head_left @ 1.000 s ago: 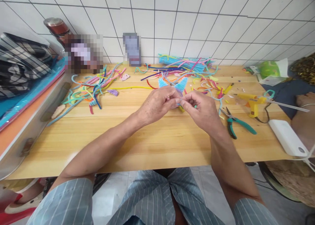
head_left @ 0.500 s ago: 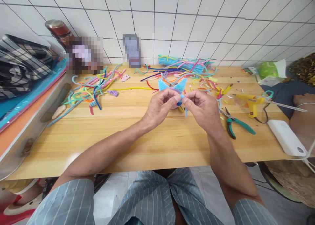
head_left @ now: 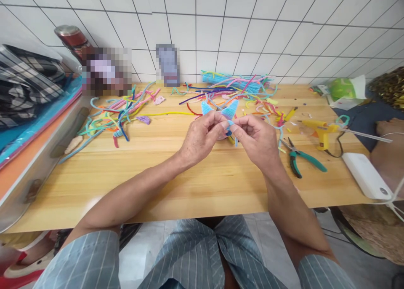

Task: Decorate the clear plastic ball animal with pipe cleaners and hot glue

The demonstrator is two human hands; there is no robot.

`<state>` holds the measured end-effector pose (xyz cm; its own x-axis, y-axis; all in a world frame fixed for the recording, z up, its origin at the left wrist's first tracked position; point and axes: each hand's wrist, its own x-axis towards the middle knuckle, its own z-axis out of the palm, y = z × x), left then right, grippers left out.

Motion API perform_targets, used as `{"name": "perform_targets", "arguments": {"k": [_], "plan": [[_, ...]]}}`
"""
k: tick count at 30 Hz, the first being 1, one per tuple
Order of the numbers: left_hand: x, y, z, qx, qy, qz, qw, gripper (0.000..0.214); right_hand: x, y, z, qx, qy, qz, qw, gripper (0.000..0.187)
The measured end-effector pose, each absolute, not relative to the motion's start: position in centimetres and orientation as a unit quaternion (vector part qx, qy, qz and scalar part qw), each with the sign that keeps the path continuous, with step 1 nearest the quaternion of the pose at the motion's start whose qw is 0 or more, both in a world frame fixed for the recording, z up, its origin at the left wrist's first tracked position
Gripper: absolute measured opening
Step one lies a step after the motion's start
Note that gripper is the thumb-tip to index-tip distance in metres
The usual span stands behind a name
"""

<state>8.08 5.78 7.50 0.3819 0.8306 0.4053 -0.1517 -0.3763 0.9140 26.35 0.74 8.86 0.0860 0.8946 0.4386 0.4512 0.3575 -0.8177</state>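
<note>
Over the middle of the wooden table [head_left: 189, 183], my left hand [head_left: 202, 137] and my right hand [head_left: 255, 139] meet around a small pipe-cleaner figure [head_left: 229, 110] with two light-blue pointed ears. My left hand's fingers are closed on the figure's body, most of which they hide. My right hand pinches a light-blue pipe cleaner end [head_left: 235, 135] that hangs down beside the figure. Both hands hover a little above the tabletop.
Loose coloured pipe cleaners lie in a pile at the left [head_left: 116, 112] and a bigger heap at the back [head_left: 240, 84]. Green-handled pliers [head_left: 299, 156], a yellow glue gun [head_left: 320, 131] and a white power bank [head_left: 366, 175] lie to the right. Another person's arm [head_left: 388, 145] rests at the right edge.
Both hands have lifted slightly and turned the figure. The light-blue strand now shows hanging from my right fingers. Things on the table have not moved.
</note>
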Motion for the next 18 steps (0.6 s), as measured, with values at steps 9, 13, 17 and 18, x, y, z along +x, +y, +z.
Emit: {"name": "perform_targets", "arguments": {"k": [9,13,17,18], "plan": [[7.2,6.5,7.9,0.767,0.238,0.446,0.394,0.030,27.4,0.7,9.0,-0.533,-0.705,0.088,0.460,0.020],[6.2,7.1,9.0,0.831,0.225,0.404,0.310,0.011,27.5,0.6,8.7,-0.515,-0.749,0.024,0.417,0.015],[6.3,6.9,9.3,0.816,0.262,0.403,0.321,0.010,27.0,0.5,8.7,-0.524,-0.733,0.026,0.433,0.010],[6.4,6.8,9.2,0.805,0.272,0.411,0.330,0.012,26.8,0.4,8.8,-0.531,-0.719,0.036,0.448,0.008]]}}
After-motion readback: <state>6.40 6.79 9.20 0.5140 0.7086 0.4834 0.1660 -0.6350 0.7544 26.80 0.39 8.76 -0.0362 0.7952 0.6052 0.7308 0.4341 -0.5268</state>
